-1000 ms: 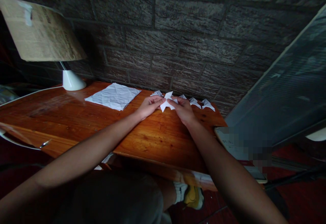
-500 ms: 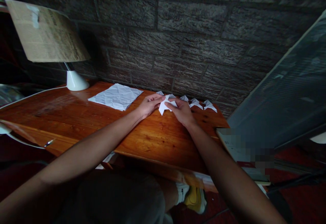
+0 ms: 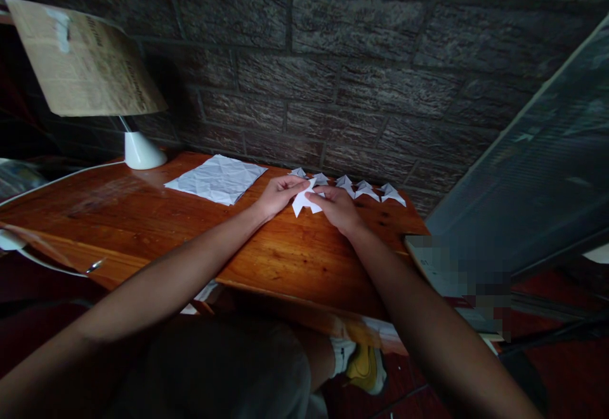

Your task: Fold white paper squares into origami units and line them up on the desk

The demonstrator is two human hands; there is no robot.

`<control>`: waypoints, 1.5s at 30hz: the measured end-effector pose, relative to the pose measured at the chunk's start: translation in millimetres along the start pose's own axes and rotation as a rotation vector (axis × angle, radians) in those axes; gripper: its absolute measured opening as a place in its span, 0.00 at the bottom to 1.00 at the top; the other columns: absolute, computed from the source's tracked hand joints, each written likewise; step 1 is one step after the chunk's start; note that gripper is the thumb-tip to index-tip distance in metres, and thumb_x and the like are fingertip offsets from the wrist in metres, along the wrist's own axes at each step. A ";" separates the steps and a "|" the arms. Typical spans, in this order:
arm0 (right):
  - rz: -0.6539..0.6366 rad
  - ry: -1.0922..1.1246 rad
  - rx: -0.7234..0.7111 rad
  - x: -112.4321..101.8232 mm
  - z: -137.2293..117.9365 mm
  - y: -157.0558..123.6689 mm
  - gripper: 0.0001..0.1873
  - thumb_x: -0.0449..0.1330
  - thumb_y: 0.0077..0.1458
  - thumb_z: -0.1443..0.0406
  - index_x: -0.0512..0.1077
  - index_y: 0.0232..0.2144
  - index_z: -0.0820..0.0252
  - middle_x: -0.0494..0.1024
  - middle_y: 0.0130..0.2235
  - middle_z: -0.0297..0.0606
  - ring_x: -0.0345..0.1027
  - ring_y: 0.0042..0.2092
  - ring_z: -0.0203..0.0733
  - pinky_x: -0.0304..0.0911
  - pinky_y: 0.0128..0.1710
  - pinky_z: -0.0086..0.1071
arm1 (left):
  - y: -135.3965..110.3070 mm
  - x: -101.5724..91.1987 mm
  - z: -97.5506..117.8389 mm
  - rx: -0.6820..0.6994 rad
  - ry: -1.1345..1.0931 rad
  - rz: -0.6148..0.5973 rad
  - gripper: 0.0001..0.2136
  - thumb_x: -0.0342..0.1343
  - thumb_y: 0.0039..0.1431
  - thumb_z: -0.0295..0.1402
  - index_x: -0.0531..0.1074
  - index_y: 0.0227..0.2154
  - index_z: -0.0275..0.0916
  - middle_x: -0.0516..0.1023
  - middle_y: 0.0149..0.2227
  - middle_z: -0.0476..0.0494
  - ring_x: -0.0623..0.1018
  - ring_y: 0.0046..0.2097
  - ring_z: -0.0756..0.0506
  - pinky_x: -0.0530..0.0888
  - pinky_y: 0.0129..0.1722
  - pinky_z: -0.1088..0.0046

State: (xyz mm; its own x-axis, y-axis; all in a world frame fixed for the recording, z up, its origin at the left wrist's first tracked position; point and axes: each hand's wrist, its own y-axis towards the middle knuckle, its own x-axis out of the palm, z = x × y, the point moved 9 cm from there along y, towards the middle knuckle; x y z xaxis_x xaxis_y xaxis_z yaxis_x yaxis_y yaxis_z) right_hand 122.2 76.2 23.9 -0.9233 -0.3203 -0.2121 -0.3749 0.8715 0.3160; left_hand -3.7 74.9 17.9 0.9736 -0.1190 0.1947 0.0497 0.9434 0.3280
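A small white piece of folded paper (image 3: 304, 202), with pointed corners, is held up between both hands just above the wooden table. My left hand (image 3: 280, 195) pinches its upper left part between thumb and fingers. On the other side, my right hand (image 3: 337, 206) grips it with the thumb across its front; the fingers behind are partly hidden. Behind the hands, several similar folded paper pieces (image 3: 365, 191) stand in a row along the wall side. To the left lies a stack of creased white paper sheets (image 3: 217, 179).
The wooden table (image 3: 280, 266) stands against a dark brick wall (image 3: 356, 57). A lamp (image 3: 141, 151) with a paper-covered shade is at the far left, its white cord trailing over the edge. A grey panel (image 3: 533, 152) leans at the right, near a flat, partly blurred board (image 3: 423, 260).
The folded paper has turned slightly and shifted a little left in my hands. My right hand has moved slightly left with it, uncovering more of a piece in the row behind.
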 end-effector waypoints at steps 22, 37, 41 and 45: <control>-0.006 0.106 0.070 -8.6 5.5 2.1 0.19 0.66 0.47 0.49 0.80 0.29 0.58 0.79 0.28 0.34 0.67 0.29 0.38 0.59 0.32 0.31 | -6.1 15.1 17.1 0.141 0.484 -0.162 0.26 0.53 0.57 0.58 0.72 0.22 0.37 0.61 0.18 0.52 0.59 0.22 0.52 0.53 0.23 0.72; 0.093 0.038 0.015 -21.7 10.5 5.4 0.18 0.64 0.50 0.49 0.78 0.25 0.57 0.78 0.26 0.34 0.66 0.26 0.37 0.59 0.30 0.32 | -6.0 16.5 -3.5 0.070 0.414 -0.150 0.27 0.52 0.57 0.59 0.74 0.23 0.37 0.61 0.17 0.53 0.58 0.20 0.53 0.54 0.23 0.72; 0.013 0.123 0.046 -15.9 13.4 5.5 0.21 0.65 0.48 0.46 0.80 0.29 0.58 0.80 0.27 0.35 0.69 0.28 0.39 0.63 0.31 0.32 | -4.7 17.7 -5.6 0.034 0.288 -0.173 0.25 0.54 0.56 0.58 0.73 0.23 0.37 0.62 0.18 0.53 0.58 0.21 0.53 0.53 0.23 0.73; -0.025 0.162 0.022 -14.2 9.0 6.2 0.21 0.65 0.48 0.46 0.80 0.30 0.58 0.80 0.28 0.34 0.71 0.30 0.40 0.64 0.32 0.33 | -3.6 18.0 -10.4 -0.041 0.139 -0.179 0.26 0.56 0.54 0.58 0.69 0.19 0.37 0.64 0.18 0.51 0.59 0.22 0.53 0.54 0.23 0.72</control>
State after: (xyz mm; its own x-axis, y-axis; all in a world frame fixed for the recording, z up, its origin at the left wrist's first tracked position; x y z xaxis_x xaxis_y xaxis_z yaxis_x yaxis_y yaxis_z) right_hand 133.8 89.5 20.6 -0.9157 -0.3963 -0.0669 -0.3978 0.8699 0.2917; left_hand 16.0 72.6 10.6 0.9696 -0.2445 0.0067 0.2306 0.9231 0.3079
